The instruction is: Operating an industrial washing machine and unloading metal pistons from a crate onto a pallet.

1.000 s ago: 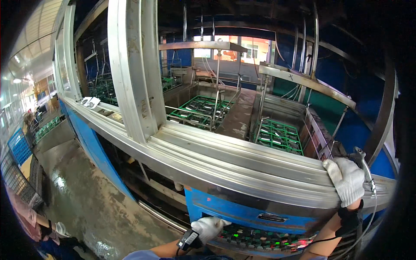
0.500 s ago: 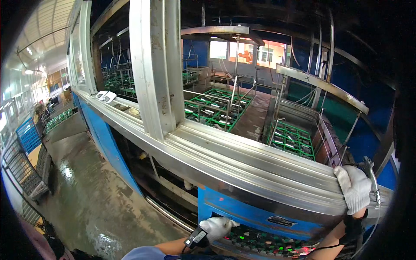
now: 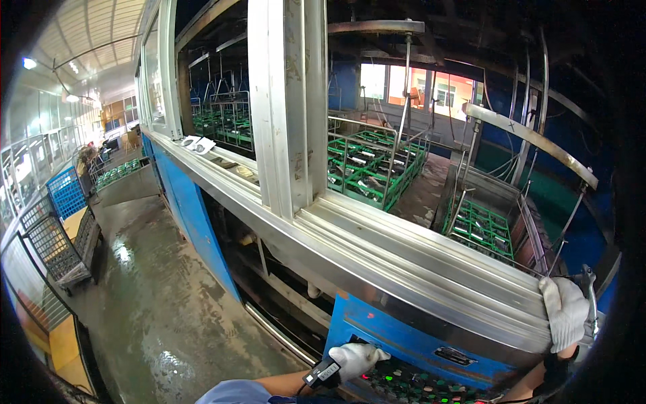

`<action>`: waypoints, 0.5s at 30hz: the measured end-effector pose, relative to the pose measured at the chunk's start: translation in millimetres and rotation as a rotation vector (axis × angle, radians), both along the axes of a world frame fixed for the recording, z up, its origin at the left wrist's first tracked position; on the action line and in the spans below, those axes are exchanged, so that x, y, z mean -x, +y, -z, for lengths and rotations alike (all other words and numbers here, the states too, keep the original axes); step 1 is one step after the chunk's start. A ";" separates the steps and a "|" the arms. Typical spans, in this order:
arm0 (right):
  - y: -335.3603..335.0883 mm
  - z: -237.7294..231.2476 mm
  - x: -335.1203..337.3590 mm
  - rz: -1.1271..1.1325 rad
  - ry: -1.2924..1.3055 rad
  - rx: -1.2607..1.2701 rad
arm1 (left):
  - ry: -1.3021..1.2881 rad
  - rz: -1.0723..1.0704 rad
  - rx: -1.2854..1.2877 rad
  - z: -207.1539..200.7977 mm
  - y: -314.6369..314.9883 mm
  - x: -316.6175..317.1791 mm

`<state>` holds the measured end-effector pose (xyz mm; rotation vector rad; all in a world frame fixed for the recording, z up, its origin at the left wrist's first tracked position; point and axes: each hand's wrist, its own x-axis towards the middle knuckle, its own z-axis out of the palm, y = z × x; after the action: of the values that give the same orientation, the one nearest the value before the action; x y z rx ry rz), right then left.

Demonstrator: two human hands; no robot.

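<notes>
Metal ledge: the white-gloved right hand lay over its right end, just beside 1 metal handle; its grip could not be told. Blue panel, below the ledge: the white-gloved left hand was at its lower left, near a lit button panel; its hold was also unclear. Green racks sat behind the ledge.

Middle green rack risen higher, its overhead bar lifted, view swung left

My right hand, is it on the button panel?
No, your gloved right hand rests on the metal ledge, above and to the right of the button panel.
</notes>
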<state>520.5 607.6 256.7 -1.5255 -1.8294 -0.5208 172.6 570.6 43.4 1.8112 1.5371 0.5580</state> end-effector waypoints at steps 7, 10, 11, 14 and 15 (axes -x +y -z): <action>4.5 2.8 -0.9 0.000 0.065 0.026 | -0.120 0.024 -0.002 16.0 4.9 4.1; 4.4 3.0 -3.8 0.008 0.047 0.017 | 0.041 0.025 0.136 -5.0 5.3 2.6; 3.5 2.4 -3.5 -0.004 0.030 0.008 | 0.036 0.034 0.137 -5.9 4.8 3.2; 4.6 2.9 -0.2 0.008 0.018 -0.010 | 0.042 0.037 0.144 -7.3 3.9 4.1; 5.7 3.6 0.4 0.007 0.019 -0.009 | 0.054 0.035 0.149 -7.3 3.8 4.3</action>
<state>520.1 613.3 253.1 -1.5258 -1.8061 -0.5159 168.3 574.5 50.7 1.7483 1.5371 0.3705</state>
